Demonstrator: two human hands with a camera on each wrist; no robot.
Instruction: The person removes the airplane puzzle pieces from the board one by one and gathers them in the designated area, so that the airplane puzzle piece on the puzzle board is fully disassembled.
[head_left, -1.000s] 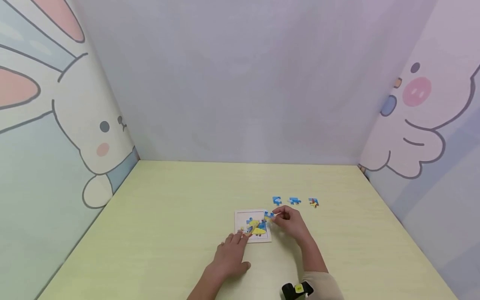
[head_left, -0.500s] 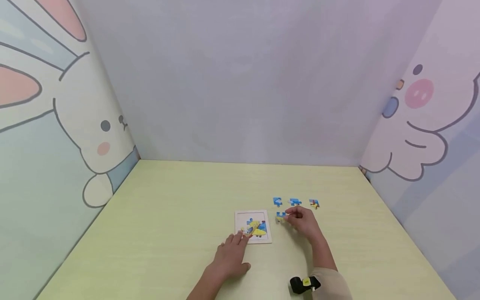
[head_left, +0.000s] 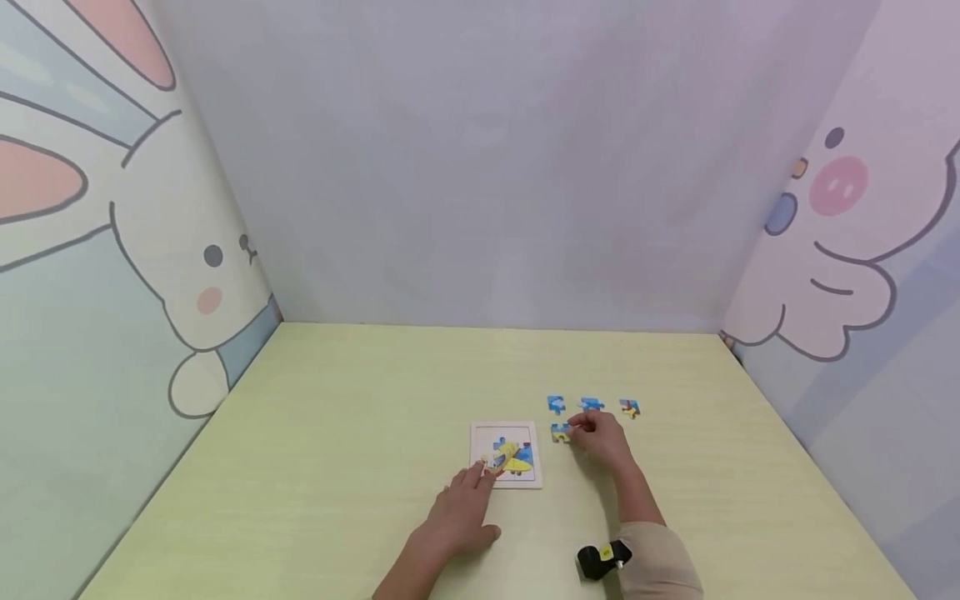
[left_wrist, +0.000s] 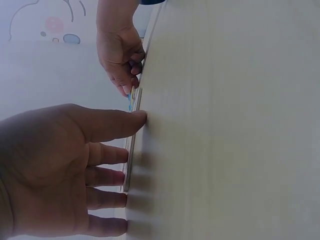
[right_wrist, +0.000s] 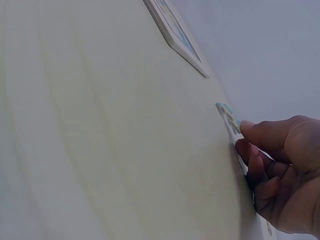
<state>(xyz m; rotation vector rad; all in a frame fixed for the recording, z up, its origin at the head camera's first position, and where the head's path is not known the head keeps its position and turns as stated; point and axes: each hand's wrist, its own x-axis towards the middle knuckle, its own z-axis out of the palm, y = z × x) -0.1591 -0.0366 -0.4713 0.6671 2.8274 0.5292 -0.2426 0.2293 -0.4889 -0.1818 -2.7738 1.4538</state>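
Note:
A square white puzzle board (head_left: 483, 432) lies flat on the table, with joined pieces (head_left: 515, 457) showing a yellow airplane on blue. My left hand (head_left: 463, 510) rests its spread fingertips on the board's lower left corner, hiding that part. To the right of the board, my right hand (head_left: 604, 439) pinches a blue-and-yellow puzzle piece (head_left: 560, 432) between thumb and index finger. In the right wrist view the puzzle piece (right_wrist: 228, 116) is tilted at the fingertips, close to the tabletop; whether it touches the table I cannot tell.
Behind the right hand lie three loose puzzle pieces in a row: a blue one (head_left: 556, 404), another blue one (head_left: 591, 404) and a red-yellow-blue one (head_left: 630, 407). Cartoon-printed side walls (head_left: 217, 275) and a plain back wall (head_left: 495, 167) border the table.
The right hand has moved right with the puzzle piece, from over the board's upper right corner to the table beside it. The left hand has stayed in place.

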